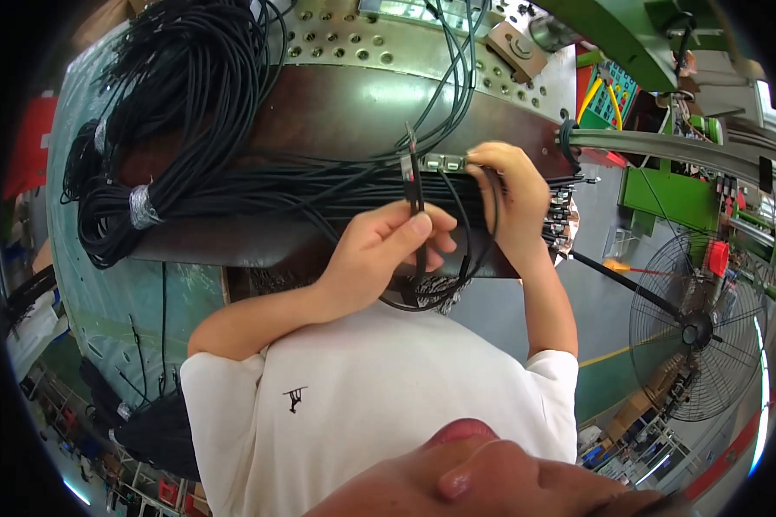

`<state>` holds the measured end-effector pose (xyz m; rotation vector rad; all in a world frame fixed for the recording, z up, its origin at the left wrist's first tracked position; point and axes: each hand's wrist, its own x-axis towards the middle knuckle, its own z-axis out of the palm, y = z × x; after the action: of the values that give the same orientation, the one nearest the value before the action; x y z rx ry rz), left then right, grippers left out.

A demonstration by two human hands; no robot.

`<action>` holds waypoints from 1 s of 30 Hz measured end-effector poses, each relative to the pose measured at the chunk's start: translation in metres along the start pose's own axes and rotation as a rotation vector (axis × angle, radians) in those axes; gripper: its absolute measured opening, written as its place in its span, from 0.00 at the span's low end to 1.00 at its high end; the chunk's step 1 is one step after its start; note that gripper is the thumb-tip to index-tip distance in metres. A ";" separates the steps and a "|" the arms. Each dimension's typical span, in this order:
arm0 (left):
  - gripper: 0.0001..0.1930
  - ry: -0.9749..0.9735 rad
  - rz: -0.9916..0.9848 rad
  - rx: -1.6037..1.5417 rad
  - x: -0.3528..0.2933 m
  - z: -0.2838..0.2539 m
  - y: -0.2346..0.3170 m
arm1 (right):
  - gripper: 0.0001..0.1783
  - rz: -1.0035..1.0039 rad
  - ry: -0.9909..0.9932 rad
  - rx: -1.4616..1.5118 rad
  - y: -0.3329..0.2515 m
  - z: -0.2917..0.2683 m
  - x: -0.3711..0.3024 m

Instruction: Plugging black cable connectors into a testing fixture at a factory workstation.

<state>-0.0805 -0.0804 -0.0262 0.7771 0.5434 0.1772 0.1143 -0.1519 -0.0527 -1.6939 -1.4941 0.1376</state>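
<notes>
My left hand [378, 252] pinches a black cable [419, 194] between thumb and fingers. Its bare-looking metal tip [411, 138] points upward, away from me. The cable hangs in a loop [470, 274] in front of my shirt and rises again to my right hand [516, 196]. There my curled fingers close around the cable beside a small metal block [444, 162] with square openings; a fingertip touches the block's right end. The cable end within my right hand is hidden. Under both hands, a row of black cables [362, 205] lies across the dark brown bench board [345, 103].
Tied bundles of black cable [190, 95] heap up on the left. Behind stands a perforated metal plate [341, 39] with a brown block [517, 52]. Green machinery [621, 26] rises at the far right, and a large caged fan [697, 329] stands at the right.
</notes>
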 end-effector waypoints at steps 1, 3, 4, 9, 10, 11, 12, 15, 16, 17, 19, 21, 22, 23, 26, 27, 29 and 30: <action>0.16 -0.076 -0.041 -0.038 0.003 -0.002 0.005 | 0.10 -0.038 -0.026 -0.053 0.000 0.003 -0.001; 0.16 -0.160 -0.126 -0.094 0.001 -0.002 0.008 | 0.10 -0.042 -0.056 -0.110 -0.002 0.006 -0.007; 0.16 -0.162 -0.150 -0.096 0.000 -0.001 0.007 | 0.10 -0.042 -0.054 -0.111 -0.005 0.006 -0.006; 0.16 -0.173 -0.175 -0.099 0.005 0.000 0.009 | 0.15 -0.170 -0.112 -0.248 -0.008 -0.012 0.007; 0.16 -0.175 -0.173 -0.096 0.008 0.000 0.009 | 0.16 -0.260 -0.101 -0.293 -0.009 -0.016 0.013; 0.16 -0.196 -0.199 -0.061 0.010 0.005 0.009 | 0.19 -0.350 -0.075 -0.359 -0.017 -0.021 0.017; 0.16 -0.215 -0.224 -0.027 0.011 0.008 0.009 | 0.17 -0.432 -0.125 -0.417 -0.025 -0.022 0.025; 0.17 -0.200 -0.199 0.001 0.001 0.012 0.009 | 0.14 -0.356 -0.101 -0.368 -0.008 -0.026 0.018; 0.19 -0.121 -0.109 -0.007 0.003 0.011 0.010 | 0.14 -0.328 0.003 -0.320 0.011 -0.030 0.012; 0.21 -0.112 0.005 0.105 0.004 0.005 0.010 | 0.13 -0.151 0.028 -0.223 0.008 -0.035 0.006; 0.24 -0.122 -0.008 0.043 0.009 0.004 0.017 | 0.10 0.063 0.016 -0.086 0.012 -0.027 -0.007; 0.26 -0.127 -0.062 -0.042 0.012 0.013 0.021 | 0.09 0.142 0.011 -0.091 0.012 -0.020 -0.015; 0.28 -0.116 -0.094 -0.086 0.014 0.016 0.021 | 0.09 0.141 0.012 -0.086 0.013 -0.019 -0.014; 0.29 -0.091 -0.086 -0.116 0.014 0.019 0.020 | 0.09 0.134 0.000 -0.100 0.013 -0.019 -0.013; 0.25 -0.131 0.073 -0.108 0.016 0.018 0.010 | 0.09 0.126 0.003 -0.109 0.012 -0.017 -0.010; 0.25 -0.134 0.074 -0.105 0.016 0.019 0.009 | 0.09 0.118 -0.016 -0.110 0.013 -0.017 -0.011; 0.21 -0.110 -0.023 -0.180 0.015 0.023 0.008 | 0.09 0.103 -0.054 -0.101 0.015 -0.020 -0.011; 0.18 -0.103 -0.030 -0.134 0.018 0.025 0.011 | 0.09 0.092 -0.109 -0.109 0.014 -0.025 -0.008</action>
<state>-0.0519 -0.0819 -0.0113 0.6441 0.4412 0.1436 0.1375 -0.1707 -0.0496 -1.8693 -1.5272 0.2032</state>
